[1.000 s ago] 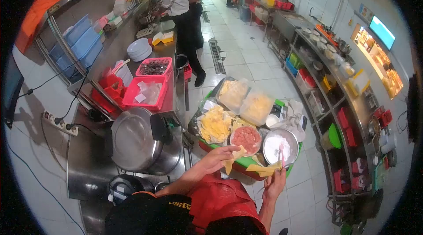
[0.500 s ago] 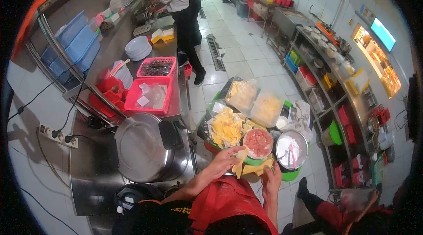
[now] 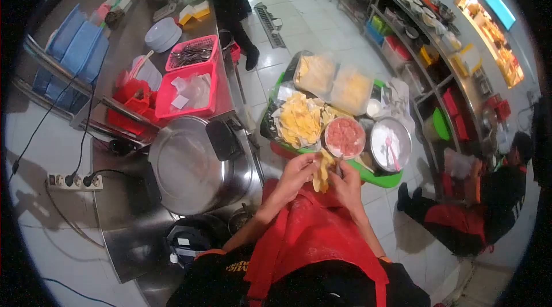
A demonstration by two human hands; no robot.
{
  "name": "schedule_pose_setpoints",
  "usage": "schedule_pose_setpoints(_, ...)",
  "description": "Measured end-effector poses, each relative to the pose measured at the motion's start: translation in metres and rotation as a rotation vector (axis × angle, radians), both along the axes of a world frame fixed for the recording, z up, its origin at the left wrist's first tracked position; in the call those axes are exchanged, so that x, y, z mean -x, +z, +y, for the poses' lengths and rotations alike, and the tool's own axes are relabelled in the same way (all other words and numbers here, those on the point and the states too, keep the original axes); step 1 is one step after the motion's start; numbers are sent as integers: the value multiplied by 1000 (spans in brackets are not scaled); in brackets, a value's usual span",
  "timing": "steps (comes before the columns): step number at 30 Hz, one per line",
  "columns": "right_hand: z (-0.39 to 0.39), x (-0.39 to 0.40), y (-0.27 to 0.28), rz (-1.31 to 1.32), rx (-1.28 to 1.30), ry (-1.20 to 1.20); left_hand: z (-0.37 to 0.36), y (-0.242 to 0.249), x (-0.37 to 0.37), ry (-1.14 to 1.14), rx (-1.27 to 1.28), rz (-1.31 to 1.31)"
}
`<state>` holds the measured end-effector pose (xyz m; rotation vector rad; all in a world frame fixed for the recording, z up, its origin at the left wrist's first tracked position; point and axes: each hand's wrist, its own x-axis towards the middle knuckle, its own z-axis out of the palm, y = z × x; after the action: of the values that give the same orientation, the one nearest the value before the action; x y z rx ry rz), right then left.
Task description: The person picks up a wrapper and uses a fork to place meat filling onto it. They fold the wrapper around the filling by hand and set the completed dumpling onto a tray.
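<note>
While both hands meet just above a red apron (image 3: 313,232), the left hand (image 3: 297,173) and right hand (image 3: 347,181) pinch one thin yellow wrapper (image 3: 322,172) between them, fingers closed on its edges so the sheet stands folded and upright between the palms. At twelve o'clock from the hands sits a green tray (image 3: 384,180), close enough that everything on it is within reach. On it, a bowl of pink minced filling (image 3: 344,136) lies nearest the wrapper, a metal bowl of white powder (image 3: 391,144) with a pink utensil sits at one o'clock, and a loose pile of yellow wrappers (image 3: 298,121) at eleven o'clock. At nine o'clock stands a large steel pot (image 3: 192,170). At three o'clock another person (image 3: 474,209) sits low on the floor.
</note>
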<state>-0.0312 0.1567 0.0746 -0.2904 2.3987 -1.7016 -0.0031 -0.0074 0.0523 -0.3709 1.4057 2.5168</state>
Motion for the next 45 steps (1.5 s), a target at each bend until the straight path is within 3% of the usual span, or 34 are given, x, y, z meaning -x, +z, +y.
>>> schedule_pose_setpoints(4, -5, -2, 5, 62, -5, 137, -5, -29, -9, 19, -89, -21)
schedule_pose_setpoints(12, -8, -3, 14, 186, -55, 270, -8, -29, -10, 52, -241, -22)
schedule_pose_setpoints(17, 2, 0, 6, 64, -13, 91, -8, -34, -6, 81, -170, -13)
schedule_pose_setpoints(19, 8, 4, -3, 148, -23, -20, -7, -35, -1, 175, -208, 52)
schedule_pose_setpoints(23, 19, 13, -30, -29, 159, -142, -14, -20, 4, 161, -525, 2)
schedule_pose_setpoints(27, 18, 21, -19, -87, 256, -179, -19, -51, -3, 125, -337, -3)
schedule_pose_setpoints(28, 21, 23, -19, -146, 238, -182, -21, -64, -5, 32, -142, 41)
schedule_pose_setpoints(30, 22, 26, -22, -196, 232, -178, -17, -49, -5, 159, -745, -202)
schedule_pose_setpoints(34, 14, 28, -20, -5, 86, -123, -15, -39, -8, 83, -812, -211)
schedule_pose_setpoints(39, -21, 25, -12, 433, -123, 185, -9, -40, 2, 99, -699, -139)
schedule_pose_setpoints(41, -27, 19, -7, 408, -187, 235, -11, -72, -1, 119, -734, -147)
schedule_pose_setpoints(42, -28, 18, -5, 378, -249, 290, -14, -77, -4, 31, -229, -59)
schedule_pose_setpoints(45, -27, 17, -2, 357, -284, 302, -20, -87, -7, -45, 238, 17)
